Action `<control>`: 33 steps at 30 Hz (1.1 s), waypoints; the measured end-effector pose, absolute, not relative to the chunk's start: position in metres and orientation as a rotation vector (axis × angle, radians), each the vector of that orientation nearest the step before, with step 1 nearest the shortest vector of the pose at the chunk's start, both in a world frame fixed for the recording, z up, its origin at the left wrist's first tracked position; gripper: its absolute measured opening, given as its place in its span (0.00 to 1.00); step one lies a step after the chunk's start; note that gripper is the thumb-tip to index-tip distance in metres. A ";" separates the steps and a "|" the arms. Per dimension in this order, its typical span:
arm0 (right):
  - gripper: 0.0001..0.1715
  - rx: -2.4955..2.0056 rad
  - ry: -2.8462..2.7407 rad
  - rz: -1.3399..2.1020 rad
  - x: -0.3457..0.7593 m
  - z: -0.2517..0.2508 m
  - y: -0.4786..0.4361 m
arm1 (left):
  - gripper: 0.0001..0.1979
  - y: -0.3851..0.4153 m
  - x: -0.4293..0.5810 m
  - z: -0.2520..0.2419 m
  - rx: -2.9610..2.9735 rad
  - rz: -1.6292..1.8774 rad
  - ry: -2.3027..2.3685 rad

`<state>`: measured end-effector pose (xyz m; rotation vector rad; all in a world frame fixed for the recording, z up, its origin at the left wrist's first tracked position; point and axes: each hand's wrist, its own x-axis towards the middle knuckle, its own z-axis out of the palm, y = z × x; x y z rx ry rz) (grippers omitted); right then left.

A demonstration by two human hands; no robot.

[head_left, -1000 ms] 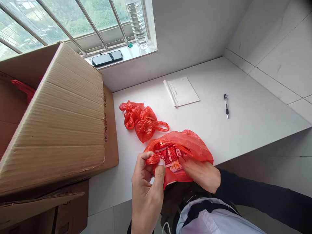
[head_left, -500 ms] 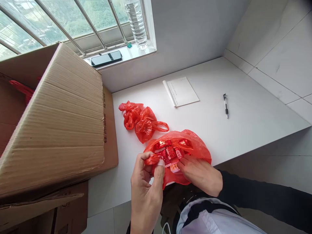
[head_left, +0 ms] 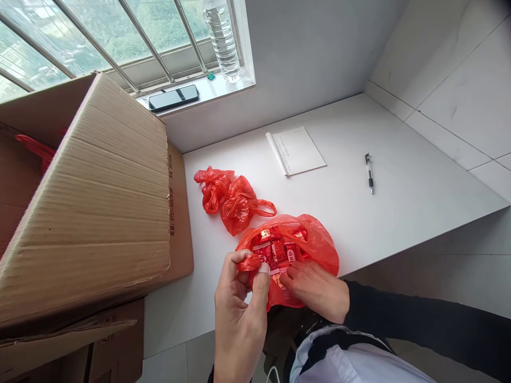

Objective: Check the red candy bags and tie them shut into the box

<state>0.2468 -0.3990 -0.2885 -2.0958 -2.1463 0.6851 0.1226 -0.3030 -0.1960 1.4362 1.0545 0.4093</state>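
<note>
A red plastic bag [head_left: 319, 239] lies open at the front edge of the table, with several small shiny red wrapped packets [head_left: 278, 250] inside, probably sweets. My left hand [head_left: 239, 303] pinches the bag's twisted handle between thumb and fingers on the left side. My right hand [head_left: 315, 287] reaches into the mouth of the bag from the right. Its fingers are bent and close together on a pink and orange wrapped packet [head_left: 277, 277]; the undersides of the fingertips are hidden.
Two knotted red bags [head_left: 238, 205] sit behind the open one. A notepad [head_left: 301, 151] and a pen [head_left: 369, 173] lie farther back. At left stands a large open cardboard box [head_left: 120, 186]. A phone [head_left: 173, 98] and a water bottle [head_left: 223, 42] are on the windowsill.
My right hand has shifted left and slightly toward me inside the bag, and the pink and orange packet has moved with it. The bag's right side has drawn in. My left hand keeps its grip.
</note>
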 end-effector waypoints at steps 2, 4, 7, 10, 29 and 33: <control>0.11 -2.141 -2.115 0.707 0.250 -0.287 -0.402 | 0.14 -0.303 0.123 -0.196 1.441 0.408 1.059; 0.19 -2.246 -2.057 0.716 0.254 -0.285 -0.405 | 0.14 -0.303 0.125 -0.195 1.447 0.406 1.062; 0.30 -2.393 -1.985 0.735 0.258 -0.284 -0.407 | 0.16 -0.303 0.128 -0.194 1.454 0.406 1.067; 0.38 -2.460 -1.951 0.741 0.259 -0.282 -0.406 | 0.17 -0.303 0.129 -0.194 1.453 0.410 1.068; 0.30 -2.254 -1.963 0.604 0.247 -0.285 -0.387 | 0.14 -0.301 0.126 -0.194 1.454 0.405 1.057; 0.35 -2.340 -1.780 0.367 0.260 -0.294 -0.405 | 0.14 -0.300 0.125 -0.196 1.434 0.416 1.057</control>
